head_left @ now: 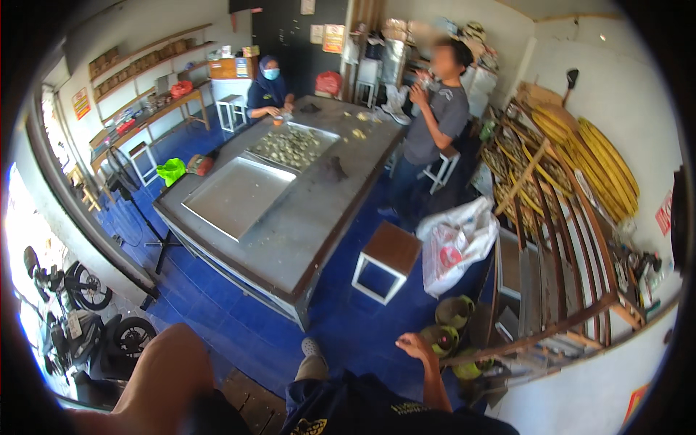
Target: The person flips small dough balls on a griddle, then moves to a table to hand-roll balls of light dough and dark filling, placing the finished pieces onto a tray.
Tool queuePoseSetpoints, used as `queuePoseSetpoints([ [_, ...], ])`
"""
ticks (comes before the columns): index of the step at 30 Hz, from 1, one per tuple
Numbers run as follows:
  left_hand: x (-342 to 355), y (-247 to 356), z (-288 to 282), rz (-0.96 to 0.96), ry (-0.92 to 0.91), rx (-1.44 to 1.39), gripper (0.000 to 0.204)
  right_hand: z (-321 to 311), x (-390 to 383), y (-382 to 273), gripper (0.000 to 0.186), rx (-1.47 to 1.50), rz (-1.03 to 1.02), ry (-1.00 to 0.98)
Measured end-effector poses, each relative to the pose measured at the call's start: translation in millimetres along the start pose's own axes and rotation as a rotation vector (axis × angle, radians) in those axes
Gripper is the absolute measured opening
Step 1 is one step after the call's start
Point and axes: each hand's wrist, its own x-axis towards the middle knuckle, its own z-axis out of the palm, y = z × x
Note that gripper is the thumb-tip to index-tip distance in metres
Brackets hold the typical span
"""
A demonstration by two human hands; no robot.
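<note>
At lower centre, the right hand is seen curled, holding nothing, near a wooden rack; the left hand's state cannot be told.

Open blue floor lies between the person's own position at the lower edge and the near corner of the long grey table — passage there is unobstructed. To the right, the right hand rests close to a wooden rack, with green shoes on the floor just beside it. A small white-framed stool and a white plastic bag narrow the aisle between table and rack. A standing person blocks the far end of that aisle. On the tabletop, an empty metal tray takes the near half; the strip along its right edge is bare.
</note>
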Motion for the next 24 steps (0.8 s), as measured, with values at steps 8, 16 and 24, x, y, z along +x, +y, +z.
queuePoseSetpoints([
  [8,19.8,-43.5,96.9,-0.081,-0.047,0.044,0.017,-8.1,83.2,-34.9,0.042,-0.046,-0.030,-0.027],
  [16,43.2,-93.6,201.7,-0.156,-0.043,0.001,0.018,-76.4,144.5,-45.0,0.040,0.022,0.059,0.035],
  [24,65.5,-120.7,231.0,-0.212,-0.025,0.030,0.018,-72.2,231.1,-92.9,0.043,-0.107,-0.030,0.054],
])
